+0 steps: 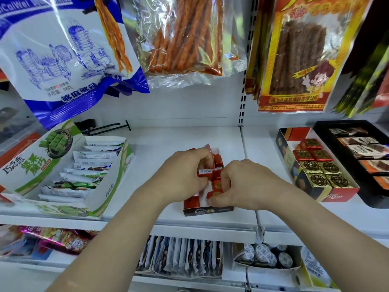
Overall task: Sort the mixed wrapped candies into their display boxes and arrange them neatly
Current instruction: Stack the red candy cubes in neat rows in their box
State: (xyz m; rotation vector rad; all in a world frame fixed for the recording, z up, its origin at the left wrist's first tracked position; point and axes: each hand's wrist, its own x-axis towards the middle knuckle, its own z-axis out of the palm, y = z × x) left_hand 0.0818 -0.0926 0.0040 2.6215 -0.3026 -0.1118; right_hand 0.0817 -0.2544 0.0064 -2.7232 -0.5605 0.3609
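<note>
On the left of the shelf stands the green display box (pixel 105 192) of white-wrapped bars (pixel 94 154), well apart from my work; I leave it alone.

In the middle, I have my left hand (pixel 185 175) over the small dark display box (pixel 208 211), fingers curled and clamped on a red candy turned barcode side up (pixel 207 172). Just beside it, my right hand (pixel 242 186) is curled too, thumb and fingertips pinching a red candy with a gold mark (pixel 215 192) near the box front. More red candies (pixel 191 202) lie in the box, some tilted, so rows are not yet even.

I judge the step in hand to be arranging: the reds are in their box and I am squaring them up. The next move calls for turning the barcode piece face up and pressing both into line without tipping their neighbours.

To the right, the Tileo box (pixel 336 197) holds red foil squares (pixel 311 153) and gold foil squares (pixel 324 173).
</note>
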